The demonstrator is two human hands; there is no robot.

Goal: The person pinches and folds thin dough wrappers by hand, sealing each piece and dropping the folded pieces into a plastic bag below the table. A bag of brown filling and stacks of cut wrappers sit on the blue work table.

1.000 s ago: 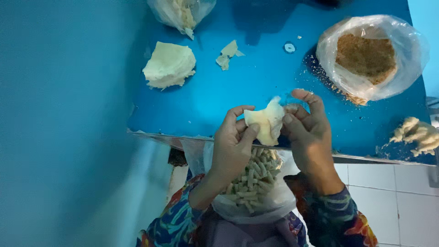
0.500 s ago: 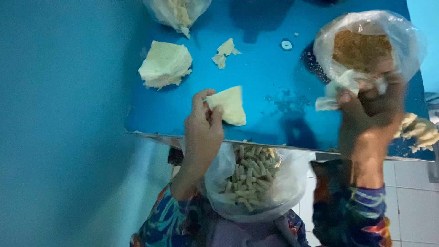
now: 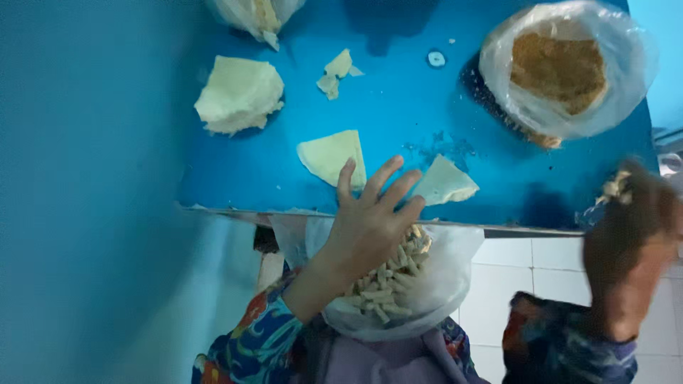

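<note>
Two pale dough wrappers lie flat on the blue table [image 3: 398,99], near its front edge. The left wrapper [image 3: 331,156] is a cream triangle with a ragged lower edge, and the left hand [image 3: 370,220], fingers spread, has a fingertip on its lower right corner. The right wrapper [image 3: 442,182] is a smaller triangle, slightly curled, just beside that hand's fingertips; whether it touches them is hard to tell. The right hand [image 3: 629,227] is blurred at the table's right corner, with pale bits at its fingertips.
</note>
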